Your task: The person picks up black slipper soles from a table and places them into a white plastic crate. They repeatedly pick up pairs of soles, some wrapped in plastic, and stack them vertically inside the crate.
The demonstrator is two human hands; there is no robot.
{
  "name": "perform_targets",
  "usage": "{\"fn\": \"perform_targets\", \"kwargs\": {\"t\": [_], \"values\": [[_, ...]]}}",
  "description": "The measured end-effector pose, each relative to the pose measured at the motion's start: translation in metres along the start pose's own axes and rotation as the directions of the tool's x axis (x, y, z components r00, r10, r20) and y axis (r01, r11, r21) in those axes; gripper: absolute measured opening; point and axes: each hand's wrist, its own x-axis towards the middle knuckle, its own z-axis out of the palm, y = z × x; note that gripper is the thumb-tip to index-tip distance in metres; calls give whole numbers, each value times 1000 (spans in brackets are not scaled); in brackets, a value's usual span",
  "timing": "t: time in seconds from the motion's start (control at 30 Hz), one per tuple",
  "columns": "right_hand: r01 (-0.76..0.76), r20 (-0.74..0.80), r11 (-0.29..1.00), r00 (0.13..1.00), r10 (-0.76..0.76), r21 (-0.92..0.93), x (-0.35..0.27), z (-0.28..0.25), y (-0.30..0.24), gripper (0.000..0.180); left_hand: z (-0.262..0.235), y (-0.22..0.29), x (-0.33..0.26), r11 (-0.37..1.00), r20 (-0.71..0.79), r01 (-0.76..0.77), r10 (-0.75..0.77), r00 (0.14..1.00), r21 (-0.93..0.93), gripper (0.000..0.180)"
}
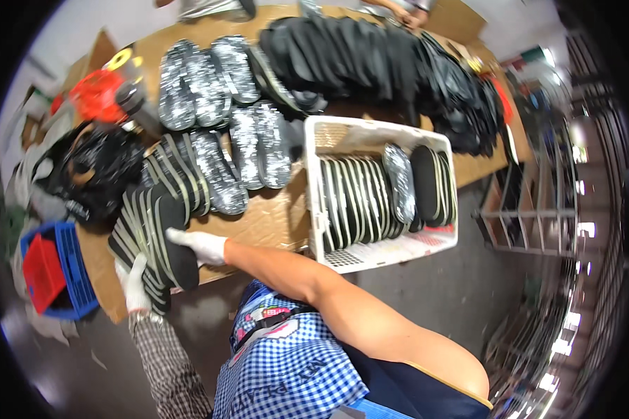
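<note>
By the left hand (133, 283), white-gloved, a row of pale-edged black soles (147, 230) is gripped at its lower left — its right end is held by the gloved right hand (201, 246), all at the near left edge of the cardboard-topped table (276, 218). Just beyond, more striped soles (177, 171) and some speckled soles (203, 80) are laid out; to the right — well apart — similar soles are stood in a white basket (391, 260).

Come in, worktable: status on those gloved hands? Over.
Left hand and right hand against black, pale-edged soles. Soles bunched near table edge. White crate to the right, not between them.
</note>
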Motion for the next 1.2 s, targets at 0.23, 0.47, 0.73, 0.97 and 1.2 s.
{"fn": "perform_targets", "kwargs": {"t": [0.23,0.47,0.73,0.97,1.2], "values": [[-71,-133,974,990,43,-215,-1,4,-4,87,-13,-10,10,993,8,106,-106,994,43,69],[-14,-121,954,992,-23,-299,-13,9,2,84,20,16,-36,977,41,190,-187,981,-99,43],[-223,-253,880,960,123,-419,-75,15,-10,78,37,-6,-95,920,37,177,-175,984,-349,59],[-131,-216,980,972,97,-150,-46,8,-38,81,10,-30,-74,866,-10,208,-239,971,-455,50],[-86,-75,949,995,66,-302,-33,15,-25,85,2,-60,-69,841,-127,152,-252,960,-520,68]]}}
